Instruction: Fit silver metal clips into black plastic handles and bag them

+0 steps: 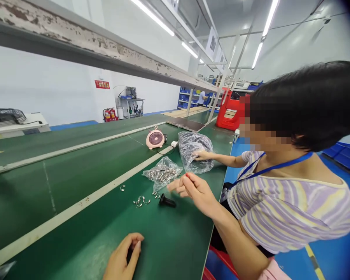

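Observation:
My left hand [123,257] is at the bottom of the view with its fingers curled and the thumb near the index finger. A dark patch shows between them; what it is I cannot make out. My right hand [196,192] reaches over the bench with fingers apart and partly blurred. A small red spot shows near its fingertips. Just below and left of it lies a black flared plastic piece [167,201] on its side. Close by are small loose metal parts [140,201] and a clear plastic bag [163,174] of similar metal parts.
A co-worker's hand [202,155] rests on a large clear plastic bag [192,146]. That person sits close on my right. A pink fan [156,139] with a cable stands behind on the green bench [90,237]. A white strip [84,201] runs along it, and a shelf beam crosses overhead.

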Action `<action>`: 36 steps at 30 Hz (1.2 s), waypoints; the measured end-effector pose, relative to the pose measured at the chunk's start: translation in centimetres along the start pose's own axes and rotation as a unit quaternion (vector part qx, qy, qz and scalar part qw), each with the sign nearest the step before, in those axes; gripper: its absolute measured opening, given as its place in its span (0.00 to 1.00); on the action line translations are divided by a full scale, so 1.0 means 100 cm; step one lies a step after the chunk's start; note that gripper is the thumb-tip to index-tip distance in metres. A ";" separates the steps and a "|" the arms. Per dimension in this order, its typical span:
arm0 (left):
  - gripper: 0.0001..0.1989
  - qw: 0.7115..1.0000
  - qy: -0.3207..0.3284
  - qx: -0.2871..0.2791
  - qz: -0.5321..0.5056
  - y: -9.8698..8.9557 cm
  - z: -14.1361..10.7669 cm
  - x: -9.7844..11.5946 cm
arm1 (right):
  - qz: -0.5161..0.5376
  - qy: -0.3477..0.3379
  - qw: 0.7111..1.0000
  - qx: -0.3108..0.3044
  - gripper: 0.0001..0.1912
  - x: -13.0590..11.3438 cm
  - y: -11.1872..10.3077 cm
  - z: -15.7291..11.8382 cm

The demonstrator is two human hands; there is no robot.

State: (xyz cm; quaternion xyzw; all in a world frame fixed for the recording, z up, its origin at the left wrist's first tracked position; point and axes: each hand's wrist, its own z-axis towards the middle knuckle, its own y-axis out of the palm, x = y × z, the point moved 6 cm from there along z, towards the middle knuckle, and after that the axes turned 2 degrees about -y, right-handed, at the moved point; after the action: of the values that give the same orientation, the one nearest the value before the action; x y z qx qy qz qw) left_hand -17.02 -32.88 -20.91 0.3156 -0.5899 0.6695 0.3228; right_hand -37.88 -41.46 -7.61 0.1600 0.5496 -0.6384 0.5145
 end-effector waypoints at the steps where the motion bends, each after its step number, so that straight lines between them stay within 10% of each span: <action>1: 0.15 1.000 -0.002 -0.006 0.002 0.001 0.000 0.001 | -0.084 0.012 0.996 -0.015 0.17 0.008 0.004 -0.001; 8: 0.15 0.999 -0.039 -0.019 -0.007 -0.001 -0.012 0.006 | -0.227 0.064 0.965 -0.114 0.09 0.065 0.071 -0.009; 19: 0.20 0.967 -0.106 0.090 -0.212 -0.030 -0.078 -0.016 | 0.081 -0.174 0.910 -0.369 0.10 -0.029 0.165 -0.056; 27: 0.16 0.969 -0.184 0.101 -0.128 -0.038 -0.121 -0.048 | -0.203 -0.070 0.962 -0.170 0.11 0.036 0.153 0.041; 36: 0.19 0.962 -0.211 0.067 -0.158 -0.040 -0.118 -0.051 | -0.175 -0.121 0.956 -0.202 0.04 0.029 0.185 0.031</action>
State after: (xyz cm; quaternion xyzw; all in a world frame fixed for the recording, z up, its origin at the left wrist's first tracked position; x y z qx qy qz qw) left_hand -11.26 -21.04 -23.86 0.5597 -0.5412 0.5661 0.2710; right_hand -22.55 -43.04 -18.76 -0.1237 0.6202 -0.6088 0.4790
